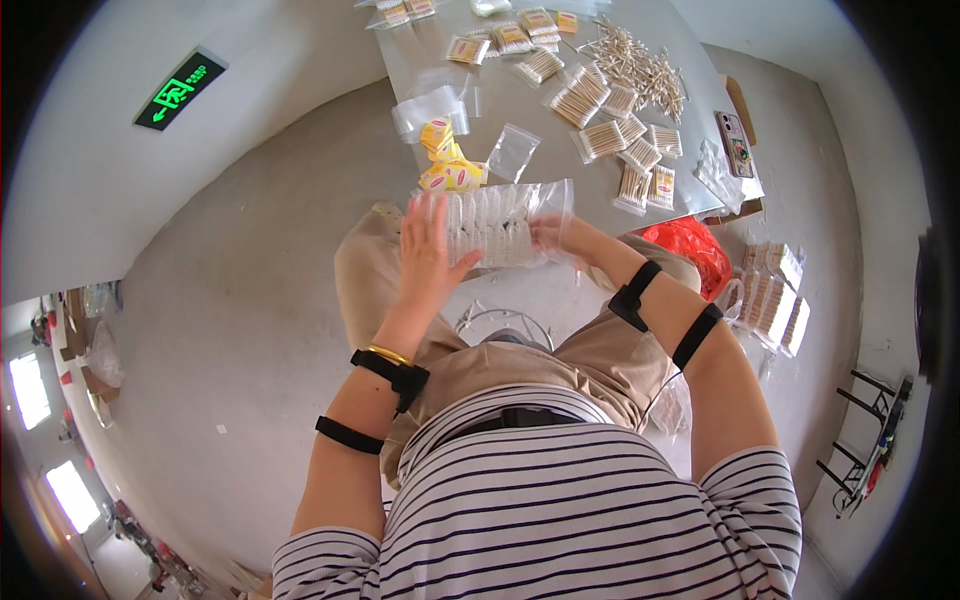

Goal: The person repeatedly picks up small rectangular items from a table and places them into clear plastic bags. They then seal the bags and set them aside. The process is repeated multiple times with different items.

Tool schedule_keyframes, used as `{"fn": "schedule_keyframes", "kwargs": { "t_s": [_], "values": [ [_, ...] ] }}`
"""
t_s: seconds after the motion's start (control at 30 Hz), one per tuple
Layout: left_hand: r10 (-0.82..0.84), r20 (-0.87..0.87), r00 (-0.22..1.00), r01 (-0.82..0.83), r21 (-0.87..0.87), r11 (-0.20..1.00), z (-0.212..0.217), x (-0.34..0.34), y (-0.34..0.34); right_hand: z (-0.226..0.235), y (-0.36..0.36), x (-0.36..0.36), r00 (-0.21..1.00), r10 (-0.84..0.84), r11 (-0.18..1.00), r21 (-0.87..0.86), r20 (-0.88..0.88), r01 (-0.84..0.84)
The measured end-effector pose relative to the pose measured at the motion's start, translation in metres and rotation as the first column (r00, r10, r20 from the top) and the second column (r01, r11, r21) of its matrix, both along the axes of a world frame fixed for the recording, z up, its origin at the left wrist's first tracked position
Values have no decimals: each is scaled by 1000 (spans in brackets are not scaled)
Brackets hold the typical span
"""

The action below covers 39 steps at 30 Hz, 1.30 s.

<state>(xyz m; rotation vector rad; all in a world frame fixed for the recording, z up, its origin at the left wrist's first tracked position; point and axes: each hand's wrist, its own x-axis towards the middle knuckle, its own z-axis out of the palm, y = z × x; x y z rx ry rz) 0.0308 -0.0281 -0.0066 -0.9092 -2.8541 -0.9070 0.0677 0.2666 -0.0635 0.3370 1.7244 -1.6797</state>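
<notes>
A large clear plastic bag (488, 222) is held level over my lap, just off the table's near edge. Packed inside it are rows of white, rounded bundle ends, which look like packs of cotton swabs. My left hand (430, 250) grips the bag's left end, thumb along the near side and fingers on the far side. At the right end, my right hand (552, 234) is closed on the loose plastic; its fingertips show through the film, and I cannot tell whether they are inside or behind it. Yellow printed cards (452, 172) lie just beyond the bag.
Swab packs (602, 140) and a heap of loose cotton swabs (640, 65) cover the right of the grey table (500, 95). Empty clear bags (432, 112) lie at left. A phone (735, 145) rests at the right edge. A red bag (690, 255) and stacked packs (772, 290) stand below.
</notes>
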Motion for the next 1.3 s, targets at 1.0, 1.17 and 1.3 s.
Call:
{"fn": "schedule_keyframes", "kwargs": {
  "t_s": [1.0, 1.17, 1.3],
  "values": [
    [-302, -119, 946, 245, -346, 906, -3, 25, 63, 22, -1, -2, 980, -68, 994, 75, -187, 83],
    [-312, -138, 940, 258, -309, 915, 2, 20, 70, 4, -2, 3, 967, -149, 989, -11, -207, 150],
    [-312, -173, 934, 252, -299, 920, -1, 5, 72, 22, -8, 1, 976, -136, 991, -33, -167, 133]
  ]
}}
